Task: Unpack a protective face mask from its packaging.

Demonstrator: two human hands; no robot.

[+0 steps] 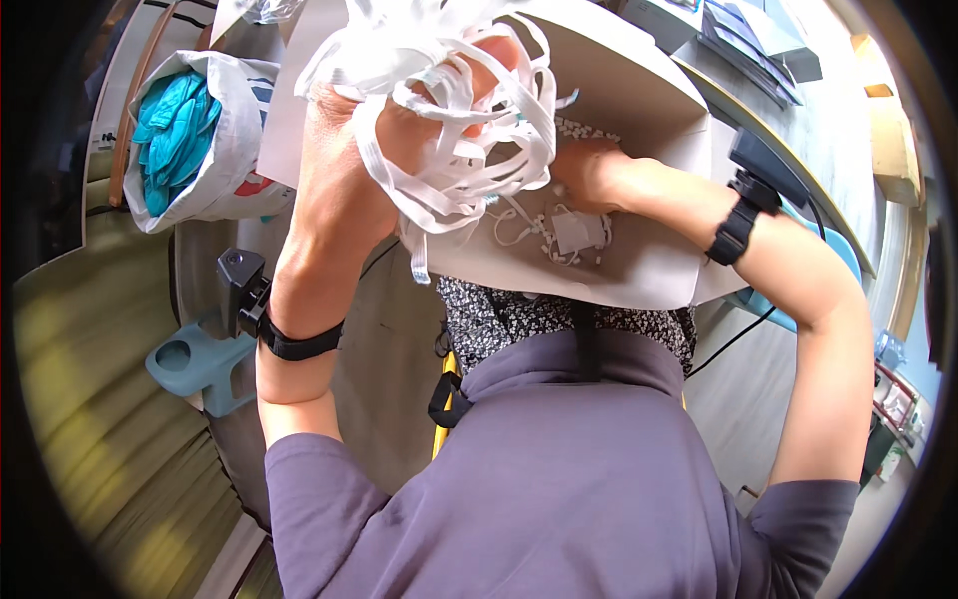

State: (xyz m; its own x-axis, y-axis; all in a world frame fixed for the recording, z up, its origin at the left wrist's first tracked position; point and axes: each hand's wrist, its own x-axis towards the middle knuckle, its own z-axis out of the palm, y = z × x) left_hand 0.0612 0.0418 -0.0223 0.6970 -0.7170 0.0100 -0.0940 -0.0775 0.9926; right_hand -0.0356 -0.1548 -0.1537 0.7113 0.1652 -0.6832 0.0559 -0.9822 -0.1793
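My left hand [394,135] is closed around a big loose bundle of white flat straps [454,185], lifted over the left side of an open cardboard box [649,270]. Loops and loose ends hang down from the bundle, and one end dangles past the box's near edge. My right hand [589,175] reaches down inside the box; its fingers are hidden behind the straps and in the box. Close to it on the box floor lie small white pieces [589,132], a white flat piece [577,232] and a thin white loop.
A white bag [225,190] stuffed with teal cloth [175,125] stands at the left. Below it is a light blue plastic stool [200,364]. A table [798,170] with boxes and folders [753,50] lies at the far right. Black devices are strapped to both my forearms, with cables.
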